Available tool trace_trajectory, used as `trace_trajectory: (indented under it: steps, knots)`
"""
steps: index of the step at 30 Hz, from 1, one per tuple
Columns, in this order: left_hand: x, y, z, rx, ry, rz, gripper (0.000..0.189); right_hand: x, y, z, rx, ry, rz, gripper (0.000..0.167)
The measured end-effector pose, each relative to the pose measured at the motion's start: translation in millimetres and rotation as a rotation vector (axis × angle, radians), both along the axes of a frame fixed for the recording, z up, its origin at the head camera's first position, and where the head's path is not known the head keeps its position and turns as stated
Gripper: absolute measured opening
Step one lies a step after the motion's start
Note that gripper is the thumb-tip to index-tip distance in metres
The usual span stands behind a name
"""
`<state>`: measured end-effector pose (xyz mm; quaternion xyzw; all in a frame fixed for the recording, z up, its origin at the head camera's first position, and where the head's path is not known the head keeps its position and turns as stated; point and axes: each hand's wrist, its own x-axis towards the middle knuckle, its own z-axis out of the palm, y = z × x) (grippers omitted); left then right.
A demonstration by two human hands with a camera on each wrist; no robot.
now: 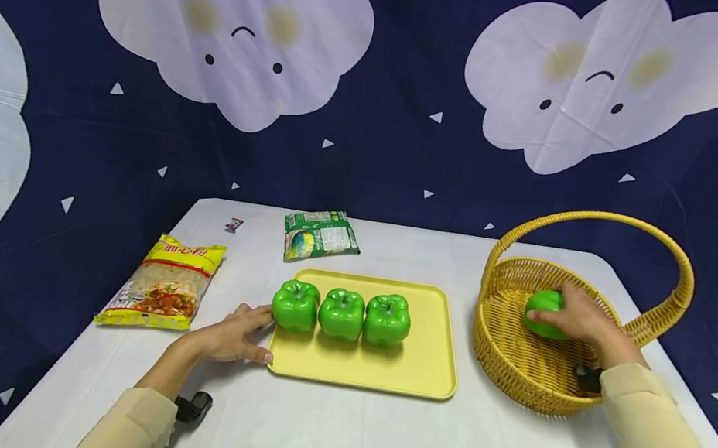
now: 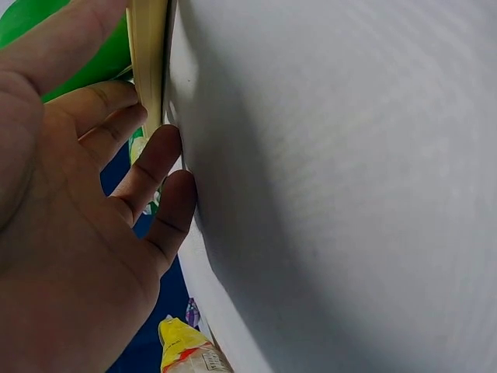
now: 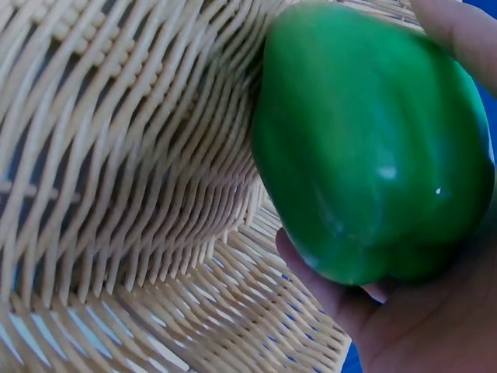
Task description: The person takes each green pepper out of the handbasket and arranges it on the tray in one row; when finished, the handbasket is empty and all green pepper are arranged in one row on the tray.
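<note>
In the head view, my right hand point(image 1: 576, 313) reaches inside the wicker basket point(image 1: 499, 356) and grips a green bell pepper point(image 1: 544, 314). The right wrist view shows this pepper point(image 3: 373, 148) close up, thumb and fingers around it, beside the woven wall. My left hand point(image 1: 236, 334) is at the left edge of a yellow tray point(image 1: 431, 345), its fingers and thumb spread along the rim. In the left wrist view those fingers point(image 2: 159, 167) look loosely extended by the tray edge. A row of green bell peppers point(image 1: 341, 314) stands on the tray.
A yellow food packet point(image 1: 166, 284) lies on the white table left of the tray. Behind the tray are a green packet point(image 1: 322, 236) and a small wrapped candy point(image 1: 234, 225). The basket's tall handle point(image 1: 603, 216) arches over its opening. A dark cloud-patterned cloth hangs behind.
</note>
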<state>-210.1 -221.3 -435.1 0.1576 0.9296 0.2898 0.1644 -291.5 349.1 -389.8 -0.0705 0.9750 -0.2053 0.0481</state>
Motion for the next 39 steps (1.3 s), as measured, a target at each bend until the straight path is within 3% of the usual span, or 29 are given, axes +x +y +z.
trace_trajectory:
  steps: [9, 19, 27, 39]
  knots:
    - [0.0, -0.3, -1.5, 0.008, -0.001, 0.006, 0.086, 1.7, -5, 2.6, 0.016, -0.012, -0.046, 0.077]
    - [0.3, 0.6, -1.0, 0.009, -0.009, 0.005, 0.086, 3.4, -3, 4.8, 0.062, 0.013, -0.018, 0.083]
    - [0.4, 0.3, -0.6, 0.013, -0.004, 0.008, 0.084, 7.2, -6, 15.3, 0.039, 0.096, -0.022, 0.075]
    - [0.7, 0.1, 0.1, 0.013, -0.013, 0.013, 0.084, 20.2, -18, 32.9, -0.020, 0.136, -0.034, 0.085]
